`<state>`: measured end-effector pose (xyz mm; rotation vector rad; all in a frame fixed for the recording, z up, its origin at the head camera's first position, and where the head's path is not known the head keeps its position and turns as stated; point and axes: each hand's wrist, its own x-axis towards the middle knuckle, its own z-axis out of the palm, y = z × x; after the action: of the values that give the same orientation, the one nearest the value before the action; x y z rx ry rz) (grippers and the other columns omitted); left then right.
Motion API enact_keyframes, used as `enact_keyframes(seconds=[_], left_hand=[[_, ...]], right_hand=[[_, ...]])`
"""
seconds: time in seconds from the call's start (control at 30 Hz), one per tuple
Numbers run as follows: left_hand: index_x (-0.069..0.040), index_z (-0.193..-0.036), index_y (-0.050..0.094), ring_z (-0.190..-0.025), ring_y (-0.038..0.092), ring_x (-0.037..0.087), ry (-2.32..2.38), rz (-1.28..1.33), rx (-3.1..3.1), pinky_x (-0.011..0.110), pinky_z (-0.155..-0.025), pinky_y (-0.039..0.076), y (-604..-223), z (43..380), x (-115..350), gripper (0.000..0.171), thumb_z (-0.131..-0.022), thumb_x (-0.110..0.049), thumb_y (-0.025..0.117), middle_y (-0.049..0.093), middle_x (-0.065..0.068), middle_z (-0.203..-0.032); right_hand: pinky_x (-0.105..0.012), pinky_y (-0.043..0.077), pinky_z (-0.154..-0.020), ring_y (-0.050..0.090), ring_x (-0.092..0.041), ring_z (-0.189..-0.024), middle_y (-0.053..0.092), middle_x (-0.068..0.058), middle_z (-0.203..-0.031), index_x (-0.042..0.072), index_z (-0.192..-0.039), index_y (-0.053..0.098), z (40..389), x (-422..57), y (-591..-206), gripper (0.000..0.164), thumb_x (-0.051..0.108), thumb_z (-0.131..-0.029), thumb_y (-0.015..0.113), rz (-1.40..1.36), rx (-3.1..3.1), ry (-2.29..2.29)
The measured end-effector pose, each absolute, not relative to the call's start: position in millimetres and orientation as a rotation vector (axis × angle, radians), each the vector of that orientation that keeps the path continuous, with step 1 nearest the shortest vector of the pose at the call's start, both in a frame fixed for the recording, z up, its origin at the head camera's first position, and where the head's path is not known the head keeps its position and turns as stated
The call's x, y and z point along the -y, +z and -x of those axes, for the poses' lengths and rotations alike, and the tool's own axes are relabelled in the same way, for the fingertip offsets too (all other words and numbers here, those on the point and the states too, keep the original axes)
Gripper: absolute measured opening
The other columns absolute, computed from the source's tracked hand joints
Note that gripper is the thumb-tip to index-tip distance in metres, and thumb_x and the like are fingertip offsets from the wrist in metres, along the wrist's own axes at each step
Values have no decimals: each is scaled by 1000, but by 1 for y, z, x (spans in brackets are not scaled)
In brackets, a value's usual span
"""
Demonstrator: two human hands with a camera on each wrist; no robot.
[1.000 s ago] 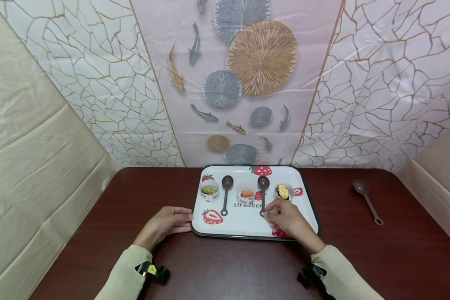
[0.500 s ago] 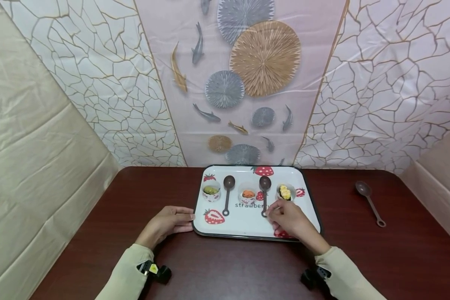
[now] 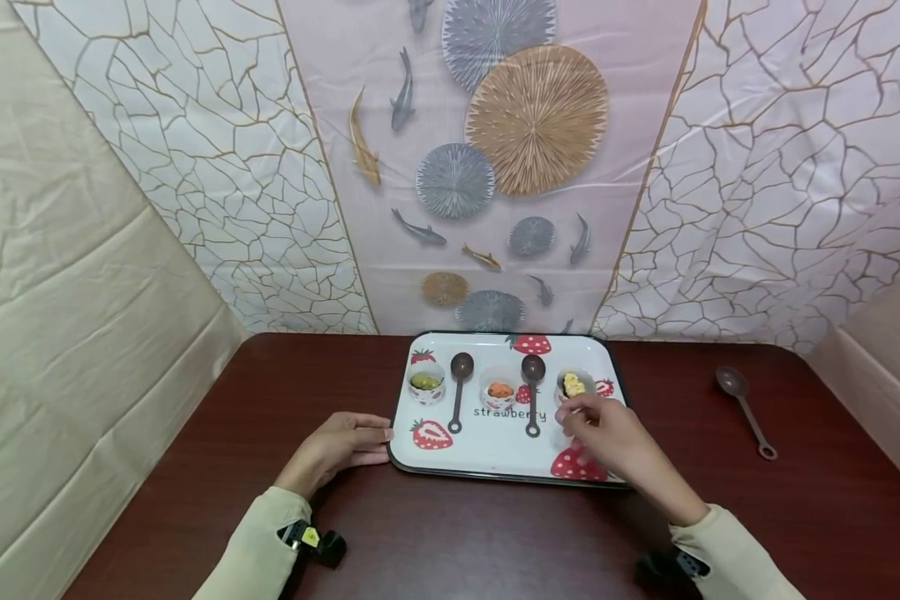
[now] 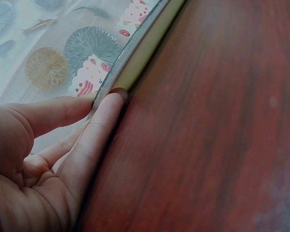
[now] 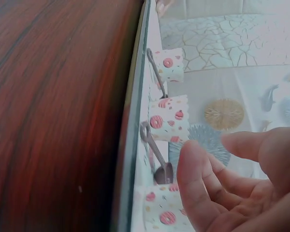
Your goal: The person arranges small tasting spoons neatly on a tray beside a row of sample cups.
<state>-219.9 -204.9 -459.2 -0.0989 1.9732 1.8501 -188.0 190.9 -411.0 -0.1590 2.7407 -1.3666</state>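
Observation:
A white strawberry-print tray point(image 3: 487, 457) with a dark rim lies on the table. My left hand point(image 3: 337, 443) pinches its left edge near the front corner; in the left wrist view the thumb and a finger point(image 4: 104, 113) meet at the rim. Over the tray's right part hovers my right hand point(image 3: 618, 437), fingers loosely bent, with a gap between thumb and fingertips and nothing held. Just left of it lies a brown spoon point(image 3: 532, 400), bowl away from me. A second brown spoon point(image 3: 460, 396) lies parallel, farther left.
Three small printed cups stand on the tray: one with green food point(image 3: 426, 382), one with orange food point(image 3: 500, 389), one with yellow food point(image 3: 573, 384). Another spoon point(image 3: 746, 410) rests on the dark wooden table point(image 3: 450, 542) at right. A patterned cloth point(image 3: 495, 250) hangs behind.
My right hand has let go of the right-hand spoon's handle and moved right, away from it. The left hand stays at the tray's edge. The head view has shifted slightly.

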Motion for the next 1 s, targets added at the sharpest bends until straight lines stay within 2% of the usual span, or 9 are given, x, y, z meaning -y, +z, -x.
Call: enact_keyframes(seconds=[0.1,0.2,0.37,0.5,0.67,0.83,0.93,1.0], left_hand=[[17,-140,54,-86,76,17,1850,96,-1975,33,-84,67,-459,220,205,47,-101,-4,69,74,16,-109],[17,-140,54,-85,76,17,1844,100,-1981,33,-83,67,-459,221,205,47,-101,-5,69,74,15,-109],[16,-139,55,-85,76,17,1848,102,-1982,33,-83,67,-459,222,206,47,-100,-5,70,74,15,-108],[16,-140,55,-86,77,18,1850,99,-1976,33,-84,67,-460,221,206,47,-100,-5,70,74,15,-108],[17,-140,54,-87,77,18,1853,79,-1967,34,-84,67,-460,221,205,48,-100,-5,70,75,15,-107],[16,-140,55,-87,76,18,1843,93,-1977,34,-83,67,-460,221,204,47,-101,-6,71,75,15,-107],[16,-139,56,-88,76,18,1839,109,-1984,34,-83,67,-461,220,205,46,-101,-6,70,75,14,-106],[16,-139,56,-88,76,18,1843,112,-1982,34,-83,67,-462,220,205,46,-101,-6,70,75,14,-106]], right_hand=[[-31,58,-60,69,-20,-68,73,-13,-100,-1,-119,72,184,-197,-406,25,18,-105,65,191,-2791,-1329],[-30,58,-63,72,-22,-67,74,-12,-99,-1,-118,73,181,-200,-404,23,18,-104,68,232,-2842,-1315],[-31,56,-69,70,-19,-83,76,-7,-99,3,-112,75,177,-202,-402,16,15,-101,73,296,-3014,-1245],[-31,59,-73,69,-20,-90,77,-8,-104,5,-111,76,172,-208,-401,14,10,-98,76,311,-3137,-1219],[-31,54,-73,67,-24,-95,77,-9,-106,7,-113,76,164,-230,-403,18,13,-97,78,277,-3258,-1140],[-24,48,-74,68,-31,-104,76,-13,-111,7,-121,73,159,-260,-411,26,19,-98,78,233,-3317,-1055],[-32,53,-75,69,-38,-104,73,-20,-118,3,-125,71,161,-277,-415,32,18,-98,79,231,-3333,-997],[-46,55,-80,67,-45,-107,70,-26,-122,0,-127,69,164,-288,-417,35,18,-98,78,217,-3334,-968]])
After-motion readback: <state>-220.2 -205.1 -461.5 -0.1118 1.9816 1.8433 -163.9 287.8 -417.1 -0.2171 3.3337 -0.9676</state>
